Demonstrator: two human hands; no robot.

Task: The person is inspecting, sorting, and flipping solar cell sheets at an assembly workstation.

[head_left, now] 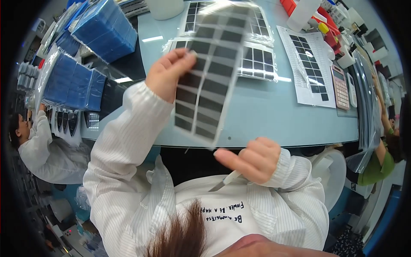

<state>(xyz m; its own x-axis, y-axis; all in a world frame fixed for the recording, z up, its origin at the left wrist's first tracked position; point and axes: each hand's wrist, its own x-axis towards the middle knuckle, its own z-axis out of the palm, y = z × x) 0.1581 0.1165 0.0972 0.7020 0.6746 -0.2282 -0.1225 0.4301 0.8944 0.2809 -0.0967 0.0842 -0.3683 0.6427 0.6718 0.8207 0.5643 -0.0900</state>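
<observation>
Saw nearest the body, just off the near edge of the table (265, 113), a right hand (254, 162) curled closed around the pale handle of a small knife (218, 185), with one digit stretched toward the near end of a sheet of dark labels (209, 77); could not tell touch from a narrow gap. Found a left hand (169, 70) next, pinched closed, thumb against fingers, on the left long edge of that sheet. Placed the sheet in the air, over the middle of the table, with its near end close above the near edge.

Judged it light, thin, springy rather than rigid, likely slick on its glossy face, and easy to crease. Judged the pale margins along the long edges the best hold, around mid-length, clear of the dark rectangles.

Read the long axis as running from near edge toward far edge, tilted, with the far end leaning right; blurred throughout.

Noted beyond, flat toward the far edge, similar sheets (257, 62); toward the right edge, a calculator (340, 88); past the left edge, wrapped blue stacks (105, 30).
</observation>
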